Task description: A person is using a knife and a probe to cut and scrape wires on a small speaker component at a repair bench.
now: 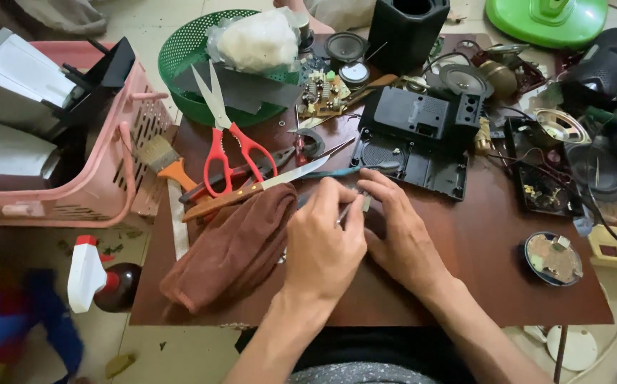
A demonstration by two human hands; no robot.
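Pinching a thin metal tool (344,211), the left hand (322,245) is closed around its shaft near table centre; the tip and whatever small part it meets are hidden between both hands. The right hand (402,238) lies curled, fingers bent down onto the table (493,249), touching the left; can't tell if it grips anything. To do this well, I'd judge: right hand braces the part, left keeps the tool steady, pressure light, wrists resting on the table.

Brown cloth (233,245) at 9 o'clock of the hands, red-handled scissors (226,146) at 11, black plastic casing (415,135) at 1. Spray bottle (98,277) with white trigger head and red collar far out at 9, off the table. White boxes in the pink basket (120,163) at 10; no labels readable.
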